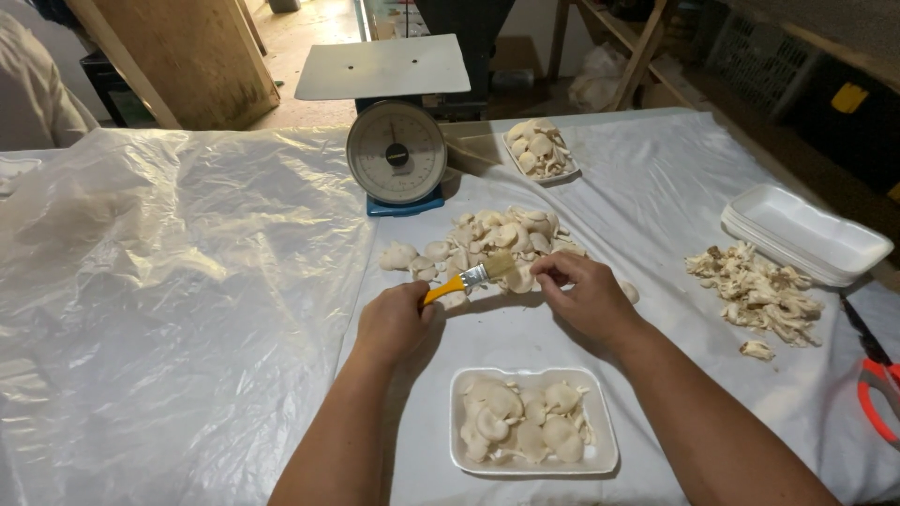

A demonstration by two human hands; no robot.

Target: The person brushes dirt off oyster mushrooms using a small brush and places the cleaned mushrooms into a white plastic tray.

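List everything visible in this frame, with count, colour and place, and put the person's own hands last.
mushroom pile: one, pale cream, table centre beyond the hands
mushroom: one, cream, at the right fingertips
brush: one, orange handle, pale bristles, over the mushroom
near tray: one, white foam, filled with mushrooms, table's near edge
far tray: one, white, filled, right of the scale
empty trays: a stack, white, far right
trimmings: one heap, cream-brown, beside the stack
scale: one, dial face, blue base, grey platform, top centre
scissors: one pair, orange-handled, right edge
plastic sheet: clear, covering the table
left hand: grips the brush handle
right hand: pinches the mushroom
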